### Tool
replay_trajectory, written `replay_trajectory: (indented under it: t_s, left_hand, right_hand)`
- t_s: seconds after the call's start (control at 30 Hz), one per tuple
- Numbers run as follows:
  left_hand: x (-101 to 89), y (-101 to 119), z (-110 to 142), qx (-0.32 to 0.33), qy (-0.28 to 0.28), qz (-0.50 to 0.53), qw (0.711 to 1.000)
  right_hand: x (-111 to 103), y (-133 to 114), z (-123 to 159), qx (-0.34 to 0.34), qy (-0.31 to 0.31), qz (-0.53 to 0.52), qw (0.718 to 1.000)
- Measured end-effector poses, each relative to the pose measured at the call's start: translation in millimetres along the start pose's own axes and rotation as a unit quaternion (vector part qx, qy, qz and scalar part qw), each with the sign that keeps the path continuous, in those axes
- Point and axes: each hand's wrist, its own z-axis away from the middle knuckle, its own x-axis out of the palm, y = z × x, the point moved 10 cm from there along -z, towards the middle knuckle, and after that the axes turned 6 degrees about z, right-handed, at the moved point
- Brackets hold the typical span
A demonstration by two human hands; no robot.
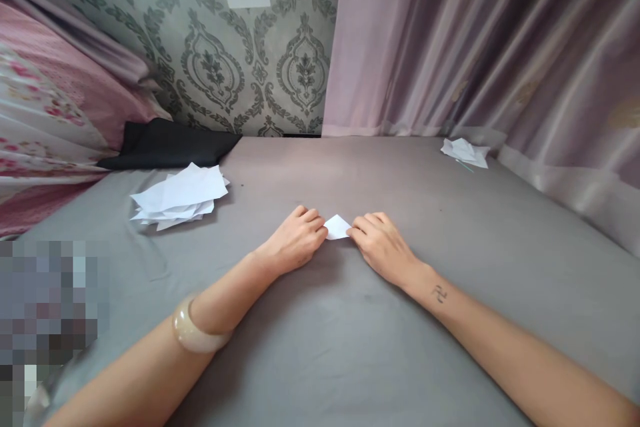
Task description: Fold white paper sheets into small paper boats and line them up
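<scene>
A small folded white paper piece [337, 227] lies on the grey sheet [320, 347] in the middle of the view. My left hand [295, 240] pinches its left edge with curled fingers. My right hand [380, 247] presses and pinches its right edge, fingers bent together. Both forearms stretch forward over the sheet; a pale bangle [193, 333] sits on my left wrist.
A loose pile of white paper sheets [177, 197] lies to the left. A black cloth [167, 143] sits behind it, by pink floral bedding [45, 120]. Crumpled white paper [465, 151] rests at the far right near the curtain [480, 40]. Patterned wall behind.
</scene>
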Motion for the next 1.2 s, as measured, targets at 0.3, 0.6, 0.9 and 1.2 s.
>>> replay_trajectory:
  t_s: [0.3,0.6,0.9,1.2]
  left_hand:
    - [13.1,-44,12,-0.236,-0.021,0.207,0.949]
    - [32.1,-73,26,-0.359,-0.018,0.382,0.851]
    - [36.3,-75,28,-0.390,-0.036,0.383,0.837]
    - [35.9,-75,24,-0.365,-0.027,0.365,0.856]
  right_hand:
    - [32,51,19,0.271,-0.056,-0.317,0.907]
    - [47,67,20,0.339,-0.071,-0.386,0.855]
    - [52,70,20,0.347,-0.085,-0.365,0.860]
    - [51,70,18,0.328,-0.075,-0.347,0.875]
